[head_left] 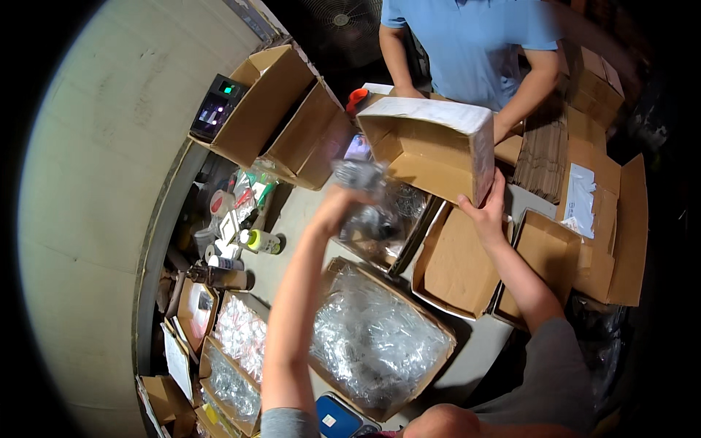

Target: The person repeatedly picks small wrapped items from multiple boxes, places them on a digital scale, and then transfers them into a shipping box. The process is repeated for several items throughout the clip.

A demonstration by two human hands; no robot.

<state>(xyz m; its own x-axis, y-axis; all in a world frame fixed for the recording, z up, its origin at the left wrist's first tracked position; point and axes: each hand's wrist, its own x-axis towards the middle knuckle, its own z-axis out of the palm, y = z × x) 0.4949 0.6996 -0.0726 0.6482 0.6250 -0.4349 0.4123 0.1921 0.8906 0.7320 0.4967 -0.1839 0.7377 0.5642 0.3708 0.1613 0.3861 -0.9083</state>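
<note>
My right hand [485, 208] grips the near right corner of a shallow cardboard box [416, 171] with a white outside. The box is tilted, its open side facing me, and its brown inside holds nothing I can see. My left hand [343, 201], smeared by motion, is closed on a clear plastic packet [359, 177] to the left of that box; its contents are too blurred to make out. Below the packet, a dark-edged box [398, 263] contains more clear plastic packets. Nearer me is a larger cardboard box [445, 350] full of clear plastic pieces.
Two open cardboard trays [453, 270] [544, 255] stand to the right. Across the table, a person in a blue shirt [467, 51] works beside stacked flat cardboard [542, 157]. A green-and-white bottle [261, 241] and tall cartons [310, 135] stand at left. A blue phone [339, 420] lies near me.
</note>
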